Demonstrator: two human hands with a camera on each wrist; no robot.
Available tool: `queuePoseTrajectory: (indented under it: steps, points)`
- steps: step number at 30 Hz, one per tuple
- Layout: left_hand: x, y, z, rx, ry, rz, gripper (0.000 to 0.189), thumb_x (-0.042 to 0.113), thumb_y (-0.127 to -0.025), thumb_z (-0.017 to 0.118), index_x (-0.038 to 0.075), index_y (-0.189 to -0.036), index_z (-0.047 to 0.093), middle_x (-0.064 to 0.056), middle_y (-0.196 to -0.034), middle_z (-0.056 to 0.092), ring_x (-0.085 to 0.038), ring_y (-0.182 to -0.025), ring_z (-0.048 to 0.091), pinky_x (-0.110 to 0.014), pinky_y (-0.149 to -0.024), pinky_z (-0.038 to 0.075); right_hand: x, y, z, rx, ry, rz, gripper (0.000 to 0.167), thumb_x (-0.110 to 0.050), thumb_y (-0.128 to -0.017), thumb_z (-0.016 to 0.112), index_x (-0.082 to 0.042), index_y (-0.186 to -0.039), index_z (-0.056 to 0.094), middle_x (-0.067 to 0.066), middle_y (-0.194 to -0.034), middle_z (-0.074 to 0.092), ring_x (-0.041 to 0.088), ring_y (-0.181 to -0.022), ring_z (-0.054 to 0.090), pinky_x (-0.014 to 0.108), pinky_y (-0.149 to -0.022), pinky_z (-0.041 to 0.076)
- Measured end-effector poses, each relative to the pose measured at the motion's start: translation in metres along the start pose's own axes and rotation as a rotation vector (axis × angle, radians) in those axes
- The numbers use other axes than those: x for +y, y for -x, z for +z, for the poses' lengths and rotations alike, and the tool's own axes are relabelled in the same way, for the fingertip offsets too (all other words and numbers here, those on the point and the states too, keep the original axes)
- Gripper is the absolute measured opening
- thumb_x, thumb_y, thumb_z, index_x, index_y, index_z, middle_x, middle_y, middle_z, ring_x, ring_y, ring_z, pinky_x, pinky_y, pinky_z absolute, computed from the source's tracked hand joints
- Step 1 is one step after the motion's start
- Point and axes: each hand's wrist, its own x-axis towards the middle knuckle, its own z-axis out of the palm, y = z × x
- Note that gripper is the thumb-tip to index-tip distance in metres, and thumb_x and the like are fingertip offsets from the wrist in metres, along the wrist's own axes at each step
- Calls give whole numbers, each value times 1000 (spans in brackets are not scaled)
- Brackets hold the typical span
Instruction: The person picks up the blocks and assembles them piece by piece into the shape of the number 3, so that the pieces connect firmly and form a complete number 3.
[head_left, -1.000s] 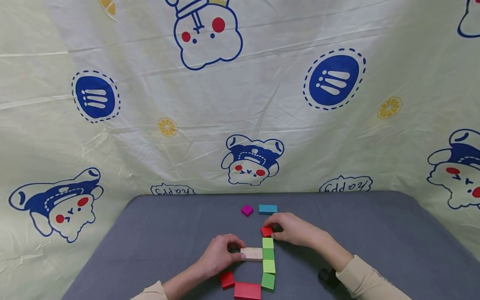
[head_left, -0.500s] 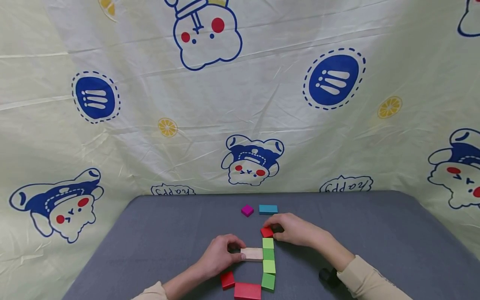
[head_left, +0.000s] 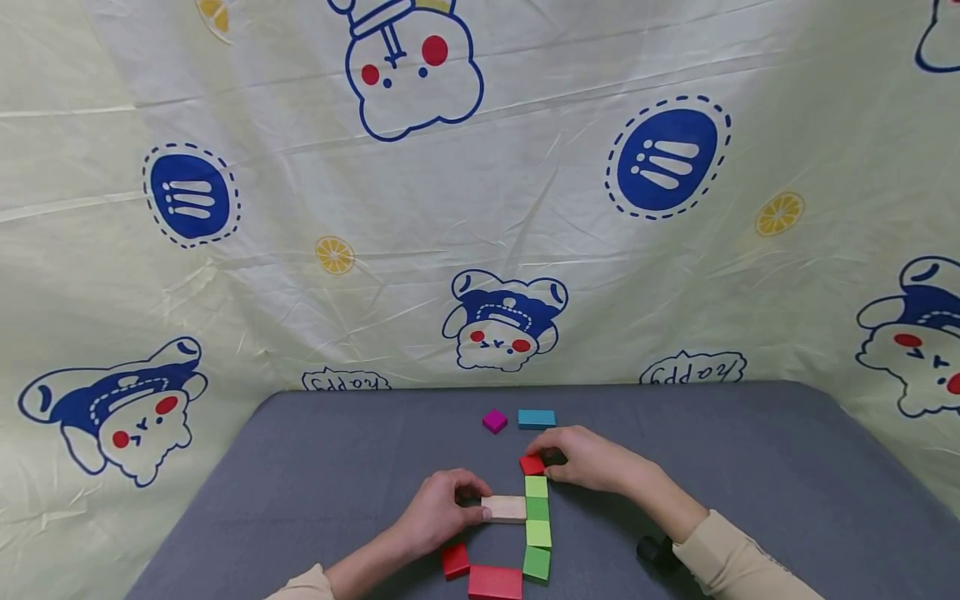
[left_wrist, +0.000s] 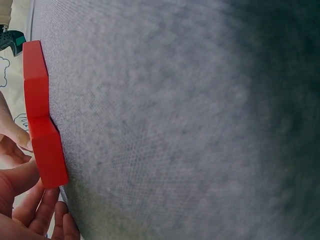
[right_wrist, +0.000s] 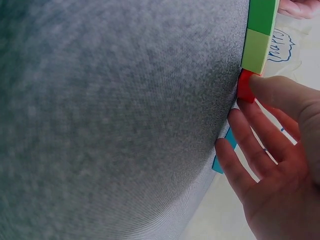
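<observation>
My right hand point(head_left: 592, 460) pinches a small red block point(head_left: 532, 464) between thumb and fingers at the far end of a column of green blocks. The column alternates light green point(head_left: 536, 487) and darker green point(head_left: 536, 508) pieces. My left hand point(head_left: 438, 510) holds the left end of a pale wooden block point(head_left: 504, 508), whose right end meets the column's side. Nearer me, a larger red block point(head_left: 495, 582) lies by the column's near end, with another red block point(head_left: 455, 561) tilted at its left. In the right wrist view the pinched red block stands against a light green one.
Farther back on the grey table point(head_left: 337, 467) lie a magenta block point(head_left: 494, 422) and a blue block point(head_left: 536, 419). A black object point(head_left: 658, 553) sits beside my right sleeve. A printed cloth point(head_left: 517, 208) hangs behind the table.
The red block in my right hand has shifted very slightly to the left. My left hand and the other blocks stay where they were.
</observation>
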Motion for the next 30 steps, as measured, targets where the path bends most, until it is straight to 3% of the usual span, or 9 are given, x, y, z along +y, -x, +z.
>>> queuePoseTrajectory:
  steps: [13, 21, 30]
  points:
    - [-1, -1, 0, -2, 7, -7, 16, 14, -82, 80, 18, -97, 75, 9, -92, 63, -13, -84, 56, -30, -75, 48, 1, 1, -9, 5, -43, 37, 31, -9, -89, 71, -11, -120, 68, -2, -113, 65, 18, -101, 59, 45, -90, 48]
    - [-2, 1, 0, 9, 5, 10, 16, 13, -82, 79, 18, -97, 74, 9, -92, 63, -12, -84, 56, -29, -75, 47, 1, 1, -20, 120, -17, 107, 26, -7, -91, 68, -8, -117, 70, 0, -105, 66, 17, -96, 58, 43, -89, 49]
    - [-2, 1, 1, 19, -1, 18, 17, 13, -82, 79, 17, -98, 75, 7, -93, 64, -12, -84, 57, -29, -75, 47, 11, -7, -20, 227, -32, 112, 21, -8, -92, 68, -8, -113, 71, -1, -100, 67, 15, -91, 59, 39, -84, 51]
